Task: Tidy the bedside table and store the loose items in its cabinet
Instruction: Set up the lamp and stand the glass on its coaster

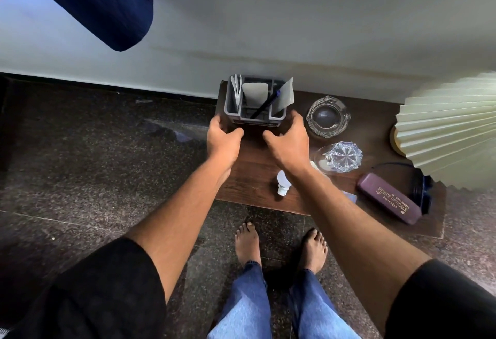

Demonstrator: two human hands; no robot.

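Bedside table [252,177] top, dark wood, pleated lamp shade [451,129] at its right end. Grey organizer [231,105] stands at the back-left corner near the wall, with papers and a pen [265,105] inside. Left hand [224,138] and right hand [290,141] cup its two sides, fingers curled round the base, apparently gripping. Loose on the top: spectacle case [389,200], glass ashtray [328,117], cut-glass tumbler [339,157], bulb [283,181]. Step looks like lifting or squaring up the organizer. The next move needs an even two-handed lift, kept upright. The cabinet is not in view.
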